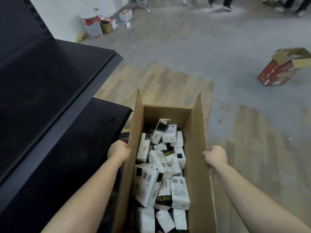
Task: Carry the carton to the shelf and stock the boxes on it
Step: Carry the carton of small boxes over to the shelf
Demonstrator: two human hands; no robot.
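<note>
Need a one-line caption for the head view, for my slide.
Left hand and right hand grip opposite flaps of the open carton of white boxes, beside the black shelf.

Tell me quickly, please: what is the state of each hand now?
Left hand: closed, gripping the left side of the carton.
Right hand: closed, gripping the carton's right side.

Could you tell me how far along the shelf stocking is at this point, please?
Done: the carton is beside the black shelf. In hand: left hand and right hand grip its side walls. Left: the white boxes lie inside it; none shows on the shelf.
</note>
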